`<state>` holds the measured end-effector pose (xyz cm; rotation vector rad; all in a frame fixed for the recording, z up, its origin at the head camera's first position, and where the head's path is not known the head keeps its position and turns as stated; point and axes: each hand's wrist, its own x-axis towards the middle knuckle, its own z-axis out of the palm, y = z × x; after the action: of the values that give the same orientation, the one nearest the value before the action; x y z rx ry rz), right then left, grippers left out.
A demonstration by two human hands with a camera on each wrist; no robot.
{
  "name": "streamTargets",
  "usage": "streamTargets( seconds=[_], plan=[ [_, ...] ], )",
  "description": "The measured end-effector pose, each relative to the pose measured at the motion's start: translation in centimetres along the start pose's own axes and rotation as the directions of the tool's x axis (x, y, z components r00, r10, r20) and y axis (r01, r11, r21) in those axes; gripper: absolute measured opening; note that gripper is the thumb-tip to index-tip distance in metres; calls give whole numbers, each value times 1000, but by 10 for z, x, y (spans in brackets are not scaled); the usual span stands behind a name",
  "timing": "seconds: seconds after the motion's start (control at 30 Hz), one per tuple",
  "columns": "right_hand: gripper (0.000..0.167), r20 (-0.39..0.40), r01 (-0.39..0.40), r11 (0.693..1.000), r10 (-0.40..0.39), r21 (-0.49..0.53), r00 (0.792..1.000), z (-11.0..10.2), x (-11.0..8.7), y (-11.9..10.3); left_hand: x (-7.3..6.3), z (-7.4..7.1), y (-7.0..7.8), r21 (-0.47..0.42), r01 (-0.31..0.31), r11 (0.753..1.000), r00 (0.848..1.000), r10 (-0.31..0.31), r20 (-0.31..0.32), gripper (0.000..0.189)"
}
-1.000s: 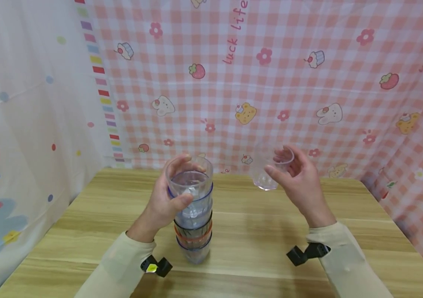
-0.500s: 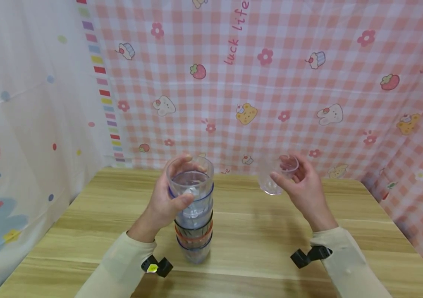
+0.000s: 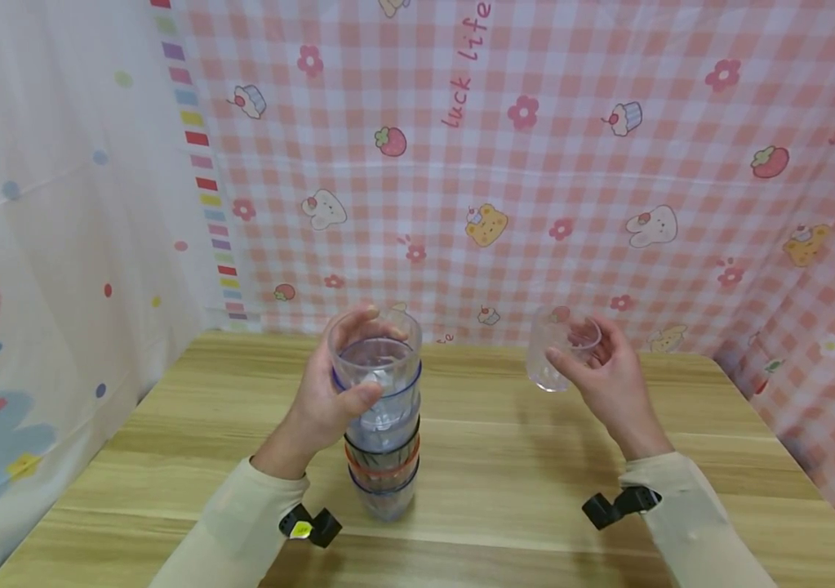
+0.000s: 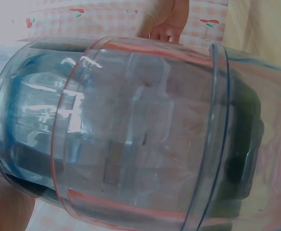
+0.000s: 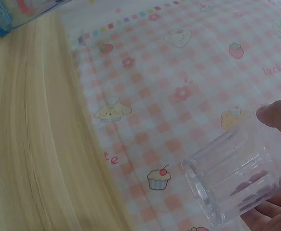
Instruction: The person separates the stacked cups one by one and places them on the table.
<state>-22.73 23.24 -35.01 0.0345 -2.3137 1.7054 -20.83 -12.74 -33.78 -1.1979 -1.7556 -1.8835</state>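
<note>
I take the stack of nested tumblers (image 3: 385,433) as my landmark. From my remote seat I see the left hand (image 3: 323,392) wrapped round its upper part, fingers behind and thumb in front, while the stack seems to stand upright on the table. To its right and well apart, the right hand (image 3: 611,380) holds a single clear fluted tumbler (image 3: 549,355) between thumb and fingers, parted only as far as its width; I judge it to be off the tabletop. My main worry is that this tumbler could slip, since its smooth wall meets few fingers. The stack is tall and narrow, so a sideways tug by the left hand could tip it, and too tight a squeeze might wedge the tumblers together. Under the stack lies a wood-grain table (image 3: 490,498); behind it hangs pink checked fabric (image 3: 454,180), and beyond its left a pale printed cloth (image 3: 50,253).
</note>
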Motion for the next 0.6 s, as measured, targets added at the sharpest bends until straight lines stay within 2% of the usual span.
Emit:
streamTargets(
  seconds=[0.2,0.4,0.6],
  plan=[
    [85,-21,-38,999,37,-6,999,-2,5,12,0,0,0,-9,-5,1000,1000,5,4,74],
    [94,-19,-101,995,100,-11,995,-7,7,22,0,0,0,-19,-16,1000,1000,16,0,74],
    [95,-38,-144,987,142,-65,989,-11,7,33,1,0,-1,-21,-19,1000,1000,19,7,72]
  ],
)
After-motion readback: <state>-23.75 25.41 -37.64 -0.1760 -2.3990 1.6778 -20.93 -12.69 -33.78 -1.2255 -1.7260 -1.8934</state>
